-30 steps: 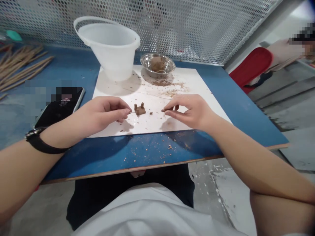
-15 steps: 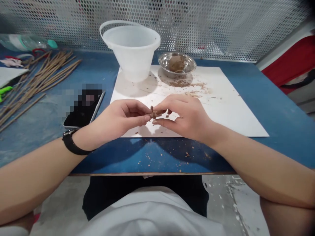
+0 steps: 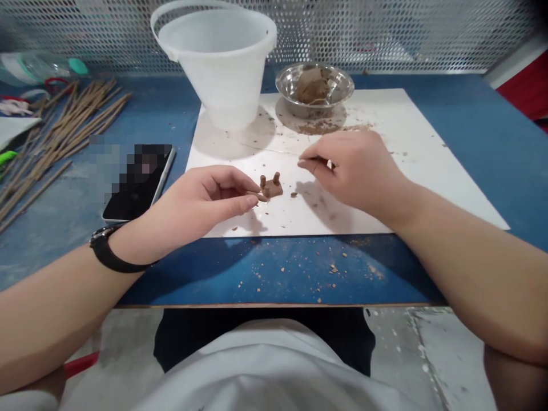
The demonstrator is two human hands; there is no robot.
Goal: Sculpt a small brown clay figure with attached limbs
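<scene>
Brown clay piece (image 3: 274, 188); white board (image 3: 432, 182)

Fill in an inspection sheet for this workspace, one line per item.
Surface: blue table with a white sheet; brown crumbs on both.
Job's things: brown block with upright pegs, on the sheet; thin brown strip; brown lump in a metal bowl.
Clutter: white bucket on the sheet; phone, loose sticks and a bottle on its side, left of the sheet.
Grips: left hand pinches the strip beside the block, contact unclear; right hand above the sheet, fingertips close together, anything held not visible.
Cables: nothing seen.
Surroundings: perforated screen behind the table; red object at right edge.
</scene>
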